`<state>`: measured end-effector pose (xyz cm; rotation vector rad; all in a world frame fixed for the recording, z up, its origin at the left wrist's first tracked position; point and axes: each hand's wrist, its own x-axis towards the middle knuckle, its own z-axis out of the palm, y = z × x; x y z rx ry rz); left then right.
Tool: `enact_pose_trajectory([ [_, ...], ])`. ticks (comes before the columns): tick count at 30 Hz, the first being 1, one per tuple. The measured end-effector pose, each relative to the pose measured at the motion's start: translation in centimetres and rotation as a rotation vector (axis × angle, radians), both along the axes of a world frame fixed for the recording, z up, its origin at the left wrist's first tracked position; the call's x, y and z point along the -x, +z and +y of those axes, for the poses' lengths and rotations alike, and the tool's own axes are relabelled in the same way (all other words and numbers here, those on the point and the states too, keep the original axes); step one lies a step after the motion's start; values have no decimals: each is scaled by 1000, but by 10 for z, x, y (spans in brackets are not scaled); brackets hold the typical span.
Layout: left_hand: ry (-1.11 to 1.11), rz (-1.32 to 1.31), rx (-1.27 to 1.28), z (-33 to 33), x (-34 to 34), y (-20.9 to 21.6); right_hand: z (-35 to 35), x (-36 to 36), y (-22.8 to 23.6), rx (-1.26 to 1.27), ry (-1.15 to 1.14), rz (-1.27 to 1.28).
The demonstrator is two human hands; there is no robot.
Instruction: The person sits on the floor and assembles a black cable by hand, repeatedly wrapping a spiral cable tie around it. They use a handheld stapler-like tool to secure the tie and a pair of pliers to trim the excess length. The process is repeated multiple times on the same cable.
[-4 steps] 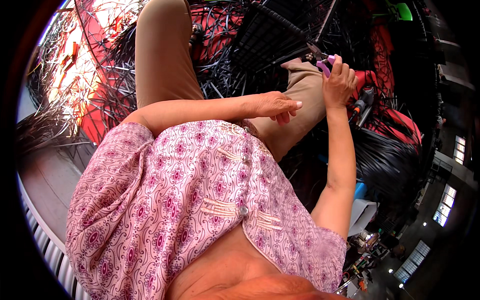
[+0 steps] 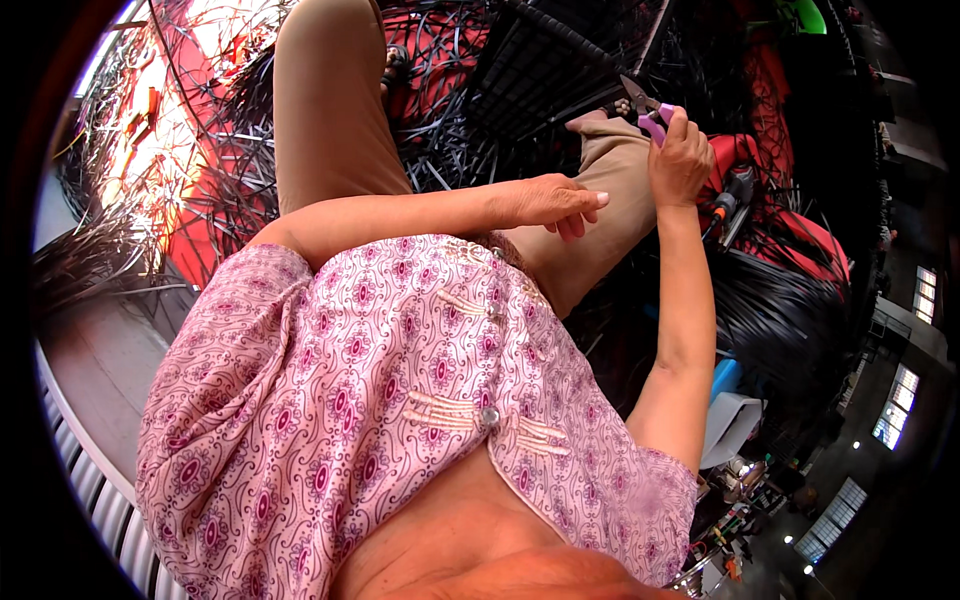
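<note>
My right hand (image 2: 682, 165) is closed around the purple handles of a pair of pliers (image 2: 652, 112), held above my right lower leg. The metal jaws point up and left toward a black woven piece (image 2: 560, 60) made of flat strips, and appear slightly apart. Across my lap lies my left forearm, with my left hand (image 2: 560, 203) hanging over the right thigh. Its thumb is stretched out and the fingers are loosely bent, with nothing seen in them. Whether the jaws touch the woven piece cannot be told.
Loose black strips (image 2: 440, 150) are strewn over a red floor covering (image 2: 190, 235) around my legs. Right of my right hand lies a dark power tool with an orange part (image 2: 730, 205). Beyond it is a thick bundle of black strips (image 2: 770, 310). A bright green object (image 2: 800, 15) is far right.
The pliers have turned slightly in my right hand, and their jaws show more clearly. My left hand stays in nearly the same place, with the whole view shifted a little.
</note>
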<state>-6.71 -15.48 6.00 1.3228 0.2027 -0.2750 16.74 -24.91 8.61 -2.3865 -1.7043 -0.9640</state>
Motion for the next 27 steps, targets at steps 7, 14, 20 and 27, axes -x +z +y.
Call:
enact_pose_trajectory([
  [7, 404, -310, -599, 44, -10, 17, -57, 10, 32, -704, -162, 851],
  [14, 546, -1045, -1551, 120, -64, 77, -264, -12, 112, -1001, -716, 128],
  [20, 155, -571, -1542, 128, -102, 49, -504, -71, 113, -814, -1287, 581],
  [27, 263, -686, -1454, 206, -132, 89, -673, -109, 76, -852, -1249, 886],
])
